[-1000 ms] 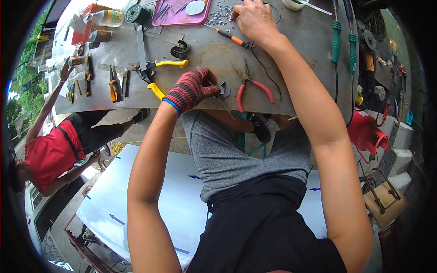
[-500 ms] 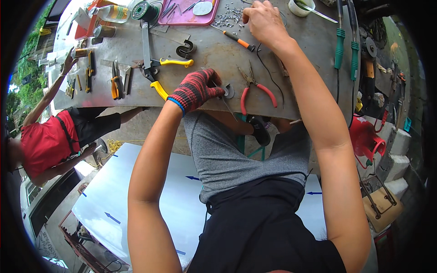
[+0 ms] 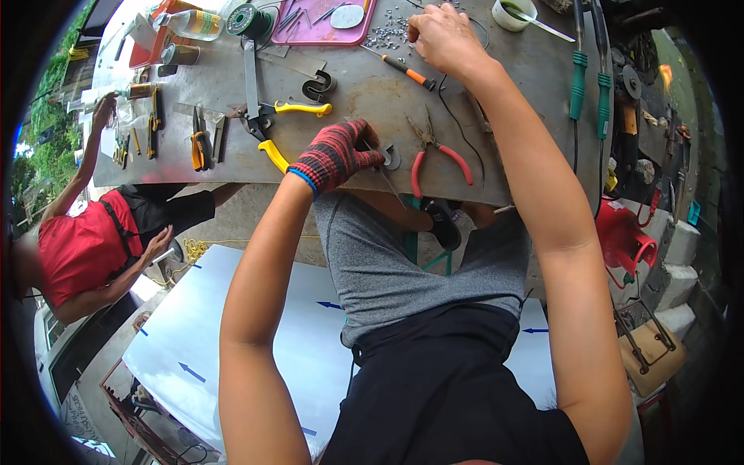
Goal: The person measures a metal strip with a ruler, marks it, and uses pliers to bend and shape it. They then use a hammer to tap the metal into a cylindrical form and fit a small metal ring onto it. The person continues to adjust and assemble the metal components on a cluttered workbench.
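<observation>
My left hand point(image 3: 339, 153), in a red and black knit glove, is closed at the table's near edge on a small grey metal piece point(image 3: 392, 157) with a thin strip pointing toward me. Bare, my right hand point(image 3: 447, 36) reaches to the far side of the table. Its fingers are curled beside a scatter of small silvery metal bits point(image 3: 390, 35); whatever is between the fingertips is hidden. Between my hands lie red-handled pliers point(image 3: 427, 147) with their handles spread, and an orange and black screwdriver point(image 3: 408, 71).
Yellow-handled snips point(image 3: 271, 116) lie left of my glove, near a dark curved metal piece point(image 3: 318, 85). Beyond are a pink tray point(image 3: 322, 39), a wire spool point(image 3: 246, 21) and a white cup point(image 3: 508, 17). Two green-handled tools point(image 3: 579, 85) hang at right. A person in red point(image 3: 81, 252) stands at left.
My hands have hardly moved; the right fingers have shifted slightly. At left, the other person's far hand has moved off the small jar, and their nearer hand has risen with a white object.
</observation>
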{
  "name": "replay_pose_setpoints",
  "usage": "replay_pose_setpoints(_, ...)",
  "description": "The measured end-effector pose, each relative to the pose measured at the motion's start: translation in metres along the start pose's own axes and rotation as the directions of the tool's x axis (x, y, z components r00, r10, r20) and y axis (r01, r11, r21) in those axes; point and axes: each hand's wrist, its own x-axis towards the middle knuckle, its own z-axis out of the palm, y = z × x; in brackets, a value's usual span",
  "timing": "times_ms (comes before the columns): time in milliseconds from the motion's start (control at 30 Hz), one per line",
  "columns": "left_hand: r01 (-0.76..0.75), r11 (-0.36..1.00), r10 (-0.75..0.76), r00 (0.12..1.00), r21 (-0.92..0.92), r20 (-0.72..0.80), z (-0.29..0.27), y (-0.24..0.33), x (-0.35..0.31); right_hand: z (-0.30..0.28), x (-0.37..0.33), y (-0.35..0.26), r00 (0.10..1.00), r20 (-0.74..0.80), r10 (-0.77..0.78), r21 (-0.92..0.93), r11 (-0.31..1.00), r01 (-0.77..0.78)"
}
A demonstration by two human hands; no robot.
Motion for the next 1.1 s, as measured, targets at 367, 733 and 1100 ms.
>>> replay_pose_setpoints(367,-0.035,0.999,0.036,0.999,0.029,-0.008,0.0,-0.004,0.001,0.007,0.006,0.001,1.0,-0.027,0.008,0.052,0.999,-0.007)
replay_pose_setpoints(733,-0.039,0.999,0.039,0.999,-0.008,0.001,0.001,-0.007,0.001,0.004,0.006,-0.015,1.0,0.003,-0.031,-0.003,1.0,0.031)
replay_pose_setpoints(1100,-0.016,1.0,0.016,1.0,-0.025,0.008,0.003,-0.009,0.003,0.002,0.013,-0.016,0.966,0.021,-0.259,-0.174,0.95,0.259)
